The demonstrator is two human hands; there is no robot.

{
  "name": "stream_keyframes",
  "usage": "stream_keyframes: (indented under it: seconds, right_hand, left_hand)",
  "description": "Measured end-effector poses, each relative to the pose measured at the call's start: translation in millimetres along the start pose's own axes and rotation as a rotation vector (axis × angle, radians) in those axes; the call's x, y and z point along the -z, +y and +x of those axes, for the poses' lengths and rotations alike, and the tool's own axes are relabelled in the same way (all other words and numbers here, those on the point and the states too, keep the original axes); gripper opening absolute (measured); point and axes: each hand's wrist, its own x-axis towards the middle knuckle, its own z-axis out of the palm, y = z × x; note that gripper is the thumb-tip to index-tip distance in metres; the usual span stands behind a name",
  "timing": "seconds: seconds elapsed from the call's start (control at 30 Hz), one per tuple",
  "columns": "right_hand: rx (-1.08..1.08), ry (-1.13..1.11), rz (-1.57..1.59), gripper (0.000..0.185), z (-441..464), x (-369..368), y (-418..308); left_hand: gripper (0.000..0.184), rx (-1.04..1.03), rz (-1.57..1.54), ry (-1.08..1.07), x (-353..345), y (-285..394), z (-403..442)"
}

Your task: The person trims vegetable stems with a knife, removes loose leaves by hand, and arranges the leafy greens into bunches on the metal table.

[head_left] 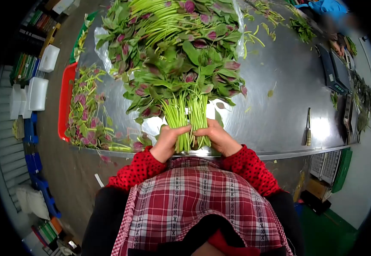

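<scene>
Low at the table's front edge, my left hand [166, 140] is closed round the pale green stems of a bunch of amaranth greens [175, 112]. Close beside it, my right hand [220, 137] grips a second bunch of amaranth stems [198, 110]. The two bunches stand side by side, their cut ends toward me and their green and purple leaves pointing away. Behind them lies a large heap of the same greens [159, 21] on clear plastic. Where the leaves of the bunches meet the heap, I cannot tell them apart.
A red tray [66, 100] stands at the left edge beside loose leaf scraps [85, 113]. On the metal table [279, 111], a knife [308, 128] lies at the right, with a dark digital scale [335, 70] beyond. A co-worker's hand [338, 48] is at the far right.
</scene>
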Motion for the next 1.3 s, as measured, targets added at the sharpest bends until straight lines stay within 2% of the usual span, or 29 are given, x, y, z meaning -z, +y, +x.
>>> stream_keyframes:
  seconds: [0.1,0.17,0.27,0.33,0.4,0.47,0.53,0.57,0.6,0.63,0.67,0.73,0.8,0.87,0.9,1.1,1.17,1.2,1.27,1.3]
  right_hand:
    - [0.005,0.066,0.008,0.033,-6.0,-9.0,9.2]
    - [0.043,0.006,-0.144,0.035,-7.0,-9.7,9.0]
    - [0.159,-0.032,-0.155,0.037,-4.7,-12.9,14.2]
    - [0.119,-0.050,-0.163,0.043,-4.4,-12.0,16.4]
    - [0.083,0.101,-0.011,0.049,-4.8,-12.0,27.8]
    - [0.094,0.116,0.060,0.053,-4.1,-12.0,32.9]
    - [0.096,0.137,0.005,0.052,-5.0,-11.0,32.2]
    - [0.095,0.136,0.006,0.052,-4.9,-11.9,32.4]
    - [0.137,0.080,-0.119,0.054,-4.5,-13.1,32.4]
    - [0.177,0.024,-0.244,0.056,-4.5,-14.3,32.6]
    - [0.176,0.023,-0.244,0.056,-4.1,-15.4,35.3]
    - [0.189,0.073,-0.233,0.059,-1.7,-19.0,40.8]
    - [0.139,0.115,-0.208,0.055,-5.2,-22.5,38.6]
    - [0.056,0.028,0.069,0.046,-3.3,-19.4,42.9]
    - [-0.001,0.052,0.110,0.039,-3.9,-19.1,42.9]
    - [-0.011,0.069,0.062,0.039,-2.8,-20.0,36.7]
    - [-0.003,0.075,0.035,0.038,-2.5,-17.6,35.2]
    - [0.010,0.080,0.013,0.037,-1.9,-16.7,34.8]
    - [0.019,0.081,0.019,0.036,-3.7,-20.2,29.6]
    - [0.024,0.085,0.027,0.036,-5.0,-23.1,29.8]
  left_hand:
    - [0.025,0.047,-0.016,0.056,0.3,-5.0,-5.4]
    - [0.026,0.018,0.012,0.076,0.6,-8.2,-4.0]
    - [0.026,-0.009,0.089,0.030,7.3,-10.1,0.8]
    - [0.026,0.000,0.096,0.009,11.5,-12.5,2.9]
    - [0.028,-0.073,0.140,0.000,11.5,-15.3,3.2]
    - [0.028,-0.164,0.179,0.047,10.3,-27.7,9.0]
    - [0.028,-0.101,0.103,0.056,9.9,-32.5,9.7]
    - [0.032,-0.025,0.104,-0.031,14.6,-30.8,9.4]
    - [0.032,-0.025,0.105,-0.030,17.6,-27.2,9.5]
    - [0.034,0.051,0.158,-0.125,18.5,-21.5,9.7]
    - [0.036,0.127,0.210,-0.220,18.1,-16.9,10.0]
    - [0.037,0.125,0.199,-0.229,16.0,-14.5,11.8]
    - [0.039,0.132,0.248,-0.251,17.0,-13.8,13.6]
    - [0.040,0.153,0.322,-0.255,21.6,-13.0,17.6]
    - [0.039,0.128,0.338,-0.273,20.7,-12.1,17.8]
    - [0.038,0.056,0.390,-0.248,16.7,-10.4,10.9]
    - [0.033,-0.131,0.909,-0.010,19.7,-4.3,1.2]
    - [0.033,-0.131,0.906,-0.006,17.7,-0.6,-5.0]
    - [0.031,-0.759,1.070,0.340,7.0,16.1,-22.1]
    - [0.032,-0.877,1.077,0.314,4.6,24.9,-16.2]
